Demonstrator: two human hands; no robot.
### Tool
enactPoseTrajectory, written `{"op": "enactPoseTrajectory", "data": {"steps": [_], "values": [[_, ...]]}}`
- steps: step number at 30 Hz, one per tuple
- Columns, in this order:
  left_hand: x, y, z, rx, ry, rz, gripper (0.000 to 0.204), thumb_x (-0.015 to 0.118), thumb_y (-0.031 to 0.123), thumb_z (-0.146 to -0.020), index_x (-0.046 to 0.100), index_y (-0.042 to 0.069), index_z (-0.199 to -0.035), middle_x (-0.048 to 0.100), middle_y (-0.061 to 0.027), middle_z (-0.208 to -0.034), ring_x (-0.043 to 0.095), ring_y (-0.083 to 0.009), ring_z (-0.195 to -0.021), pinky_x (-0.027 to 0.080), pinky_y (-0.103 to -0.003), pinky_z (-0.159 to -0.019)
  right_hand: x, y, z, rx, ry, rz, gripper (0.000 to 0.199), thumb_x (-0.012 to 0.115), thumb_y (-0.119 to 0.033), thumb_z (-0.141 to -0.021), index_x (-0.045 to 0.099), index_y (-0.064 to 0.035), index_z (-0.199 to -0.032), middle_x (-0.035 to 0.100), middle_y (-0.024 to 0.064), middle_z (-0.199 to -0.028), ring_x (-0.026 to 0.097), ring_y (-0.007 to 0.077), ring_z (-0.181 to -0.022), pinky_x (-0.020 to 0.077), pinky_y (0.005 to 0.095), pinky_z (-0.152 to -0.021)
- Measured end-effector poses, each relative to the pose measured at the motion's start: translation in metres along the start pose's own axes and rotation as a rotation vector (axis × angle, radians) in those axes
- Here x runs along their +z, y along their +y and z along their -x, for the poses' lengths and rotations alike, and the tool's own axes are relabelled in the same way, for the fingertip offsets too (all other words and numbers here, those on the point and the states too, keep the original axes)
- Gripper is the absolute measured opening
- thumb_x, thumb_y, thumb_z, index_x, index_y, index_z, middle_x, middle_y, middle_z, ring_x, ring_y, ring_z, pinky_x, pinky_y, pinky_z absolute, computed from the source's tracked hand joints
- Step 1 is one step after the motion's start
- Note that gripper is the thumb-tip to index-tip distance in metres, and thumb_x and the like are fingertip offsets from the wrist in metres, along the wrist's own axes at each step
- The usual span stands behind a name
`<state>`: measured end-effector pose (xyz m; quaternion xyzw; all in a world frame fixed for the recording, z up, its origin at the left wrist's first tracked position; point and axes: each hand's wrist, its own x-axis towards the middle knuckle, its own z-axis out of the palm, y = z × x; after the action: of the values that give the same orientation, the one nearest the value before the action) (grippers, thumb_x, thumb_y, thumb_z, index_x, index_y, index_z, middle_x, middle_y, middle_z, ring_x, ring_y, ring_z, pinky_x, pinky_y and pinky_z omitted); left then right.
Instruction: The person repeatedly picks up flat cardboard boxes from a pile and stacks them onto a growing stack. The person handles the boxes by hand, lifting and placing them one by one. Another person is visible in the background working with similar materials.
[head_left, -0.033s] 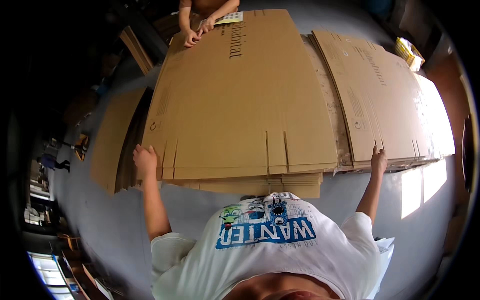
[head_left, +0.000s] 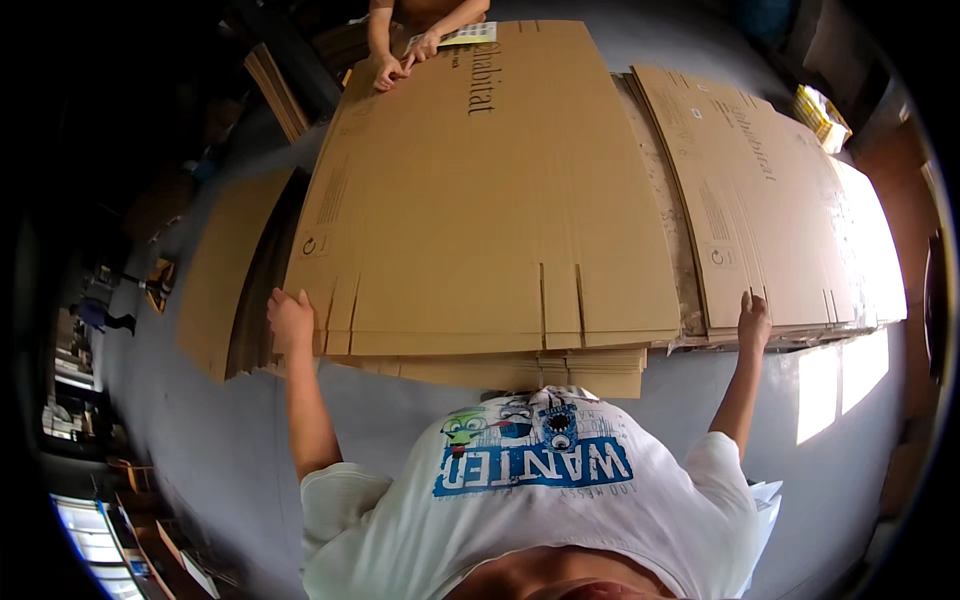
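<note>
A large flattened cardboard box (head_left: pixel 450 220) with slots along its near edge lies in front of me on a stack of similar ones. My left hand (head_left: pixel 291 320) is closed on its near left side edge. On the right, another flattened cardboard box (head_left: pixel 740 200) tops a second stack. My right hand (head_left: pixel 755 320) is closed at that box's near edge, fingers over the top by a slot; the undersides of both grips are hidden. Across the large box, a co-worker's hands (head_left: pixel 400 68) rest close together near its far left edge, beside a pale printed sheet (head_left: pixel 465 36).
Lower cardboard sheets (head_left: pixel 590 370) stick out toward me below the large box. More cardboard (head_left: pixel 225 280) leans at the left, and further panels (head_left: pixel 278 95) stand behind it. A yellow-and-white container (head_left: pixel 822 118) is at the far right. Sunlight patches the grey floor (head_left: pixel 650 440).
The view has shifted slightly. Both my hands keep their places at the cardboard edges; the co-worker's hands have barely moved.
</note>
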<state>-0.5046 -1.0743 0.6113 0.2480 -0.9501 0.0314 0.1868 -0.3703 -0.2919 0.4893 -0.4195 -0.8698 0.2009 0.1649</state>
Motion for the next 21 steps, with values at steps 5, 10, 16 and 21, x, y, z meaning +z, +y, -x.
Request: {"op": "enactPoseTrajectory", "data": {"steps": [5,10,16,21], "values": [[0.025,-0.032,0.005,0.033,0.106,-0.038,0.047,0.051,0.037,-0.089,0.049,0.000,-0.119,0.057,-0.0189,-0.111,0.057,-0.0343,-0.100,0.047,-0.045,-0.082,-0.061,-0.199,0.140,-0.403,-0.169,-0.353,0.041,0.054,-0.037,-0.091,0.061,0.0013,-0.105,0.063,0.0206,-0.088,0.062,0.0293,-0.078,0.0468,0.0367,-0.071],[0.035,-0.042,0.001,-0.065,0.121,0.053,0.050,0.053,0.039,-0.086,0.049,0.000,-0.116,0.054,-0.0198,-0.114,0.050,-0.0334,-0.106,0.036,-0.049,-0.093,-0.049,-0.235,0.164,-0.481,-0.148,-0.032,0.040,0.060,-0.034,-0.086,0.061,0.0038,-0.099,0.063,0.0194,-0.088,0.063,0.0309,-0.076,0.0471,0.0408,-0.067],[0.014,-0.038,-0.005,-0.099,0.071,0.203,0.045,0.059,0.035,-0.082,0.056,0.000,-0.110,0.057,-0.0166,-0.112,0.049,-0.0310,-0.111,0.034,-0.050,-0.096,-0.009,-0.182,0.107,-0.367,-0.185,-0.414,0.047,0.063,-0.024,-0.087,0.050,0.0129,-0.114,0.064,0.0217,-0.087,0.062,0.0268,-0.080,0.0509,0.0327,-0.063],[-0.011,-0.053,-0.031,-0.241,-0.078,0.317,0.033,0.060,0.031,-0.082,0.063,0.002,-0.097,0.064,-0.0163,-0.098,0.060,-0.0305,-0.092,0.044,-0.047,-0.086,-0.014,-0.167,0.073,-0.416,-0.203,-0.529,0.045,0.062,-0.031,-0.088,0.055,0.0074,-0.111,0.065,0.0138,-0.088,0.059,0.0188,-0.075,0.0483,0.0265,-0.061]]}}
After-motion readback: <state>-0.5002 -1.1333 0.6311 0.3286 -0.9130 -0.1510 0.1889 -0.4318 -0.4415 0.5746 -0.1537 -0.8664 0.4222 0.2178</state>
